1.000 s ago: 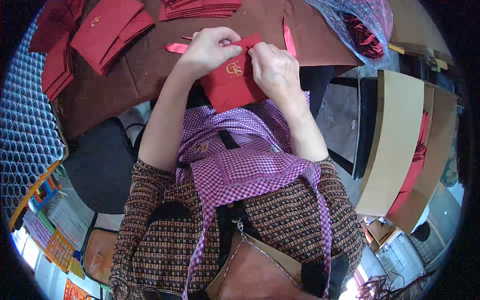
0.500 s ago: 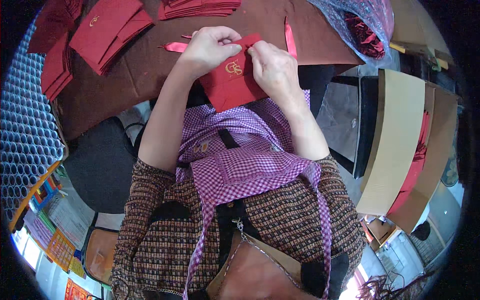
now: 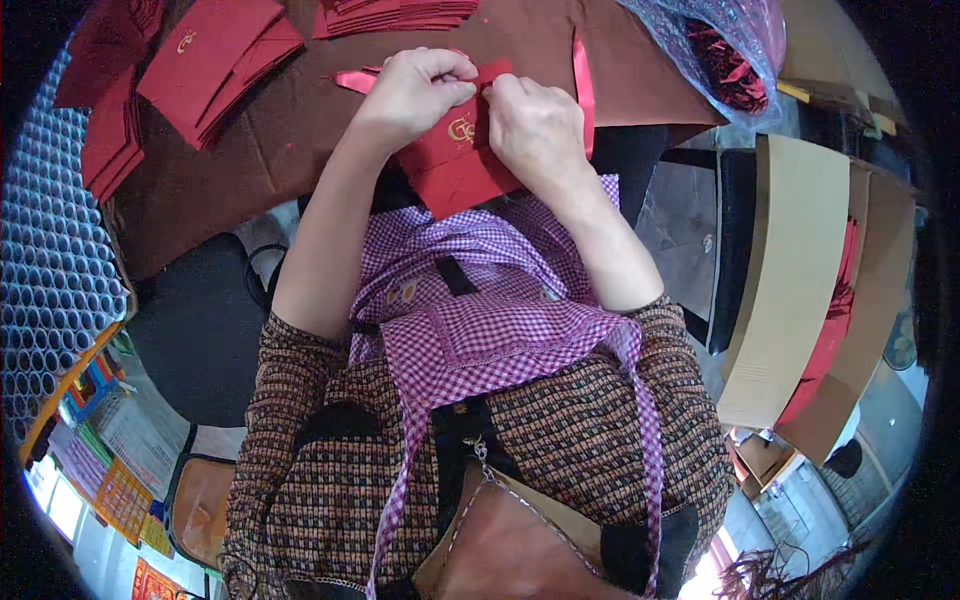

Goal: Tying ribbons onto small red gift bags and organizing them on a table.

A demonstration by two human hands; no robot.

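the red envelope (image 3: 455, 160) with a small gold emblem on its face lies at the near edge of the brown table (image 3: 300, 150), its lower corner hanging over the person's purple checked apron (image 3: 480, 320). the left hand (image 3: 415, 90) sits on the envelope's upper left part, its fingers curled and pressed together, with thumb and fingertips pinching the envelope's top edge. the right hand (image 3: 535, 125) rests on the upper right part, just beside the left one; its fingers are bent and bunched, and the fingertips meet the same top edge, so the two hands nearly touch there. whether the right thumb grips under the paper cannot be told.

a pink strip (image 3: 355, 80) pokes out from under the left hand toward the left, and a second pink strip (image 3: 583, 70) runs upright just right of the right hand. stacks of red envelopes (image 3: 215, 60) lie fanned on the table to the upper left, and another pile (image 3: 395, 14) lies at the far edge. a clear plastic bag (image 3: 715, 50) with red pieces inside sits at the upper right. cardboard boxes (image 3: 790, 280) stand on the right, one showing red sheets within. rows of blue tubes (image 3: 50, 260) fill the left rim.
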